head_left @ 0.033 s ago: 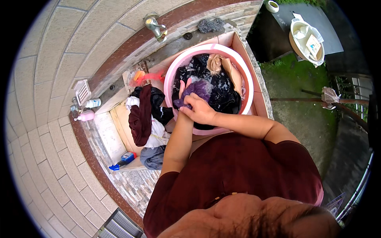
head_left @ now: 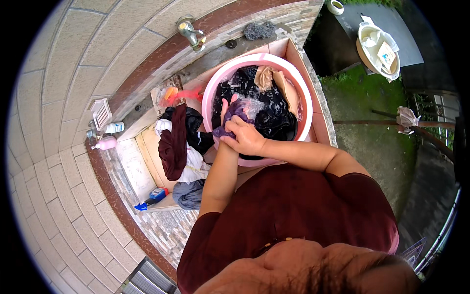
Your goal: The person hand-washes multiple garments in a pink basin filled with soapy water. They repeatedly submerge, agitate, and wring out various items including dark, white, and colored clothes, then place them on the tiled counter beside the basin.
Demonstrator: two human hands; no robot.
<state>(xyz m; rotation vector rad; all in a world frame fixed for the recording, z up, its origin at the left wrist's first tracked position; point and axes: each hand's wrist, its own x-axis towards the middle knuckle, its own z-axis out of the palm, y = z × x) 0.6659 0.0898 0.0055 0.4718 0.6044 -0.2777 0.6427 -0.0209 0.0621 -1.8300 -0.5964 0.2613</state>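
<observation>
Over the left side of a round pink basin [head_left: 307, 105], both hands work on a wet purple cloth [head_left: 236, 110]. The cloth rests in the palm of my left hand [head_left: 225, 109], whose visible fingers stretch up beside it. My right hand [head_left: 247, 138] is closed on the cloth's lower part, fingers bent, close to my left wrist. Dark soaked clothes [head_left: 276, 115] fill the basin in sudsy water. Beige cloth pieces [head_left: 288, 90] lie at its far right. Folds hide part of my left palm and fingers.
Left of the basin lie a maroon garment [head_left: 172, 152], white cloth [head_left: 195, 169] and grey cloth [head_left: 189, 194]. A tap [head_left: 191, 33] sticks out of the tiled wall. Bottles [head_left: 105, 142] and a blue-handled brush [head_left: 142, 207] sit farther left. Another basin [head_left: 378, 49] stands far right.
The purple cloth is bunched smaller and sits lower between my hands. Wet dark cloth and suds show where it spread before. Both arms have barely moved.
</observation>
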